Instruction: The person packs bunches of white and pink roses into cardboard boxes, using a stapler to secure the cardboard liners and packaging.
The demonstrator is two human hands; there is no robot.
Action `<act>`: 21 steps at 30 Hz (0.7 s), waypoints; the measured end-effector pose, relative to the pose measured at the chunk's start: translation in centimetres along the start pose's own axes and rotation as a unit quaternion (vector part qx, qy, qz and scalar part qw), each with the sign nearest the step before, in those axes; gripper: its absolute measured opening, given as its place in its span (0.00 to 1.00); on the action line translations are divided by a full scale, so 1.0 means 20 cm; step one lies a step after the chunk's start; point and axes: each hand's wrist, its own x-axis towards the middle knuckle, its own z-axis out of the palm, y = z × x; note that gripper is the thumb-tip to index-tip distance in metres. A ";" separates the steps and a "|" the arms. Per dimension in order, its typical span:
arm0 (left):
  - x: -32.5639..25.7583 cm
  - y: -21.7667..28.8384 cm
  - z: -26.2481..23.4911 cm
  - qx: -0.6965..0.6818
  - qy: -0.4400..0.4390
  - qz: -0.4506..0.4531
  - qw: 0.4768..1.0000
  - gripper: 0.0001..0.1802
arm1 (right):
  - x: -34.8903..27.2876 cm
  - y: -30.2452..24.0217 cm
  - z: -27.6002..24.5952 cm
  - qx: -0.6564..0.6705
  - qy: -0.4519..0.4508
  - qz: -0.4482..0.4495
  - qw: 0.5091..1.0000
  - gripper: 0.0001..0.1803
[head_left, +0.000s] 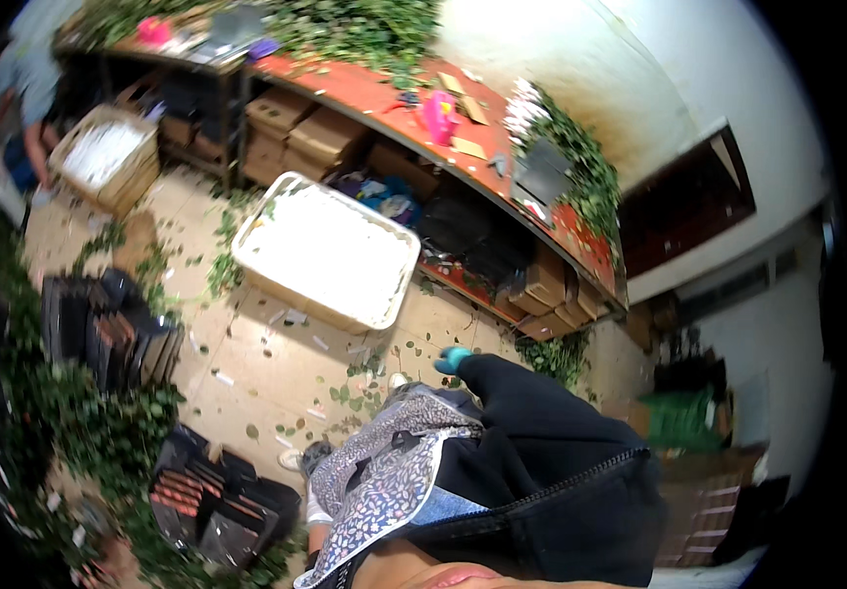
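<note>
My right hand, in a teal glove, hangs at the end of a black sleeve, above the leaf-strewn floor. Its fingers look a little apart, and I see nothing held in them. A large tan tub with a pale rim stands ahead and to the left of this hand, apart from it, filled with bright white material. My left hand is out of view; only a bit of that arm shows beside the flower-patterned apron.
A red-topped workbench bears leafy stems, a pink object and white-headed flowers. Cardboard boxes sit beneath. Black containers and greenery line the left. Another person bends near a smaller tub.
</note>
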 end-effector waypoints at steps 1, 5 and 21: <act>-0.02 0.15 -0.03 0.003 0.023 0.011 1.000 0.25 | -0.08 0.30 0.09 0.047 -0.006 0.059 0.997 0.35; 0.01 0.74 0.00 -0.138 0.115 0.177 0.968 0.15 | -0.06 0.89 0.37 0.051 -0.083 0.164 0.982 0.39; 0.17 1.55 2.05 0.292 -0.133 0.151 0.935 0.23 | 0.69 1.60 0.09 0.580 0.103 0.129 0.798 0.26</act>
